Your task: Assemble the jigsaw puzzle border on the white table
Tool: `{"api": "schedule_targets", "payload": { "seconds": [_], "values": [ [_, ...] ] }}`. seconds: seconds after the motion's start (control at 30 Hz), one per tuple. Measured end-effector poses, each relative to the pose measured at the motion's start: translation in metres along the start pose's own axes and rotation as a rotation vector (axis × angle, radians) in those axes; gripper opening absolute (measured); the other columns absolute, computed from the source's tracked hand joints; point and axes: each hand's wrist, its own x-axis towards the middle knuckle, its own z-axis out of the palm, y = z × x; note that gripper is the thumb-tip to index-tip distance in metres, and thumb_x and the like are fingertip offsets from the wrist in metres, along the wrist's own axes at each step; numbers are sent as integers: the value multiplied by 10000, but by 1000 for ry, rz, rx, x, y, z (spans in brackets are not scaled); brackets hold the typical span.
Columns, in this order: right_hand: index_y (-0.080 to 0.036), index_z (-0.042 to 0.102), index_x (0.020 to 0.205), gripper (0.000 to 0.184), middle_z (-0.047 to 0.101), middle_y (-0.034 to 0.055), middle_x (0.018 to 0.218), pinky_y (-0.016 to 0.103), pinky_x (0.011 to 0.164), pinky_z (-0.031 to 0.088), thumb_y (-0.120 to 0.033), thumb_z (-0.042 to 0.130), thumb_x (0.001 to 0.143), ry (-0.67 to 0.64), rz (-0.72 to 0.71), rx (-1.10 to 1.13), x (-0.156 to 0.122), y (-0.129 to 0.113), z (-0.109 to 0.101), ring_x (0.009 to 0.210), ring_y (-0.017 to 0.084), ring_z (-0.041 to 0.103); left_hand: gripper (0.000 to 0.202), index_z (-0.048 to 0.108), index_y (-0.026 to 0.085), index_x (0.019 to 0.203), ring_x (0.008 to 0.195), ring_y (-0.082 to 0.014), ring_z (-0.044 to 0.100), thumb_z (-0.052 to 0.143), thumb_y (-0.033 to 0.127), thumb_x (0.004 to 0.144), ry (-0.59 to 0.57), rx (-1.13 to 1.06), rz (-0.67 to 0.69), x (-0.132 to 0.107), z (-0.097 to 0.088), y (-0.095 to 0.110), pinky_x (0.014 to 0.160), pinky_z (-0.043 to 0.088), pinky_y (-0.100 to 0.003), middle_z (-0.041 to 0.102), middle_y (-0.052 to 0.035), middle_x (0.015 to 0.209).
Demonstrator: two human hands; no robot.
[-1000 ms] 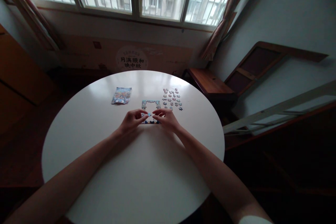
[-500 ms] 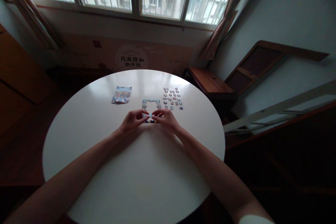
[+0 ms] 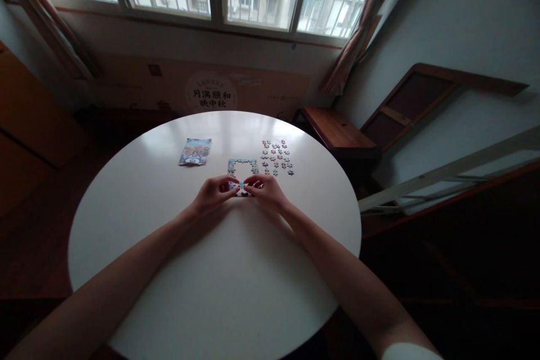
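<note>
The puzzle (image 3: 242, 161) lies flat on the white table (image 3: 228, 270), a rectangular border of joined pieces around a pale middle; its near edge carries some dark shapes. The left hand (image 3: 217, 187) is at the puzzle's near left part and the right hand (image 3: 260, 187) at its near right part, both covering some of it. Each hand's thumb and fingers are curved to a narrow gap, and a small blue piece (image 3: 241, 184) shows between the two sets of fingertips, over the puzzle's near part. Which hand grips it, or whether both do, I cannot tell.

Just right of the puzzle, loose pieces (image 3: 279, 152) are spread in rough rows. Left of the puzzle and slightly farther back lies a colourful packet (image 3: 195, 152); its lettering is too small to read. Well beyond the puzzle, a brown panel (image 3: 261, 87) reads 月满颐和 映中秋 in dark characters, with fainter, illegible writing above.
</note>
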Motion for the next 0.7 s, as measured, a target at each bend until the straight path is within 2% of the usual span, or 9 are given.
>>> {"api": "schedule_targets", "payload": {
  "seconds": [0.7],
  "values": [
    [-146,740,864,121,726,54,770,245,623,514,-206,696,769,-17,5,-25,0,0,0,650,129,646,275,727,133,890,480,-76,410,643,379,801,-12,17,5,1,-1,0,447,304,-189,502,39,540]
  ]
}}
